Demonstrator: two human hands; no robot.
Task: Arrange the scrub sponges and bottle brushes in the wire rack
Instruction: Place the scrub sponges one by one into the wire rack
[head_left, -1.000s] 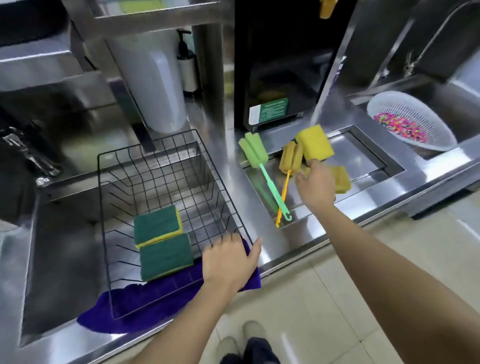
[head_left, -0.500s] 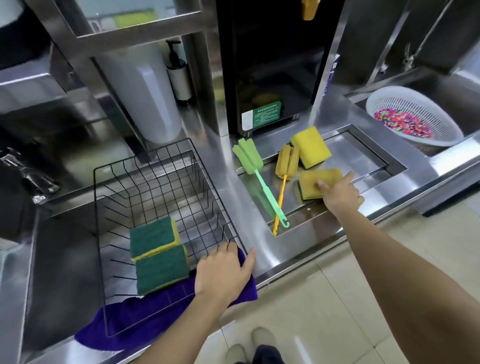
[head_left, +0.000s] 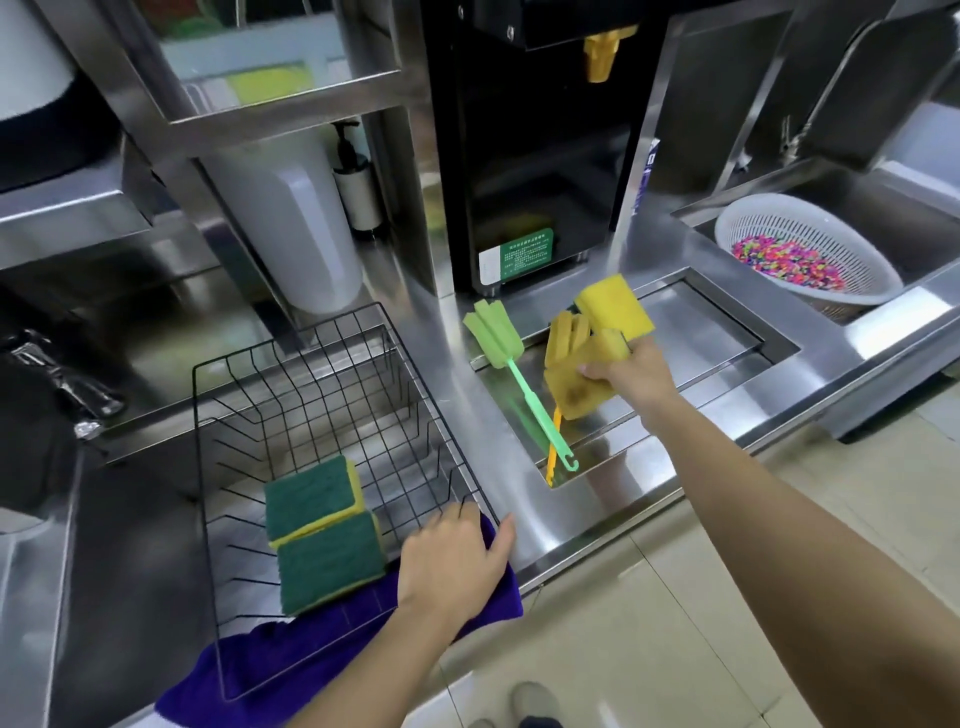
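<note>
A black wire rack (head_left: 306, 358) stands in the left sink on a purple cloth (head_left: 260, 670). Two green-and-yellow scrub sponges (head_left: 319, 530) lie inside it near the front. My left hand (head_left: 454, 556) rests on the rack's front right corner, fingers spread. My right hand (head_left: 631, 371) grips a yellow scrub sponge (head_left: 584, 382) and holds it lifted above the recessed tray (head_left: 701, 332). Another yellow sponge (head_left: 613, 304) lies at the tray's back. A green bottle brush (head_left: 493, 332) and an orange bottle brush (head_left: 563, 338) lie across the tray's left end, handles toward me.
A black machine (head_left: 530, 156) stands behind the tray. A white colander (head_left: 800, 254) with coloured beads sits in the right sink. A translucent jug (head_left: 291, 218) and a pump bottle (head_left: 356, 182) stand behind the rack under steel shelving. Tiled floor lies below the counter edge.
My right hand took hold of the yellow sponge lying in the tray and raised it, tilted, toward the left. My left hand stayed on the rack's corner.
</note>
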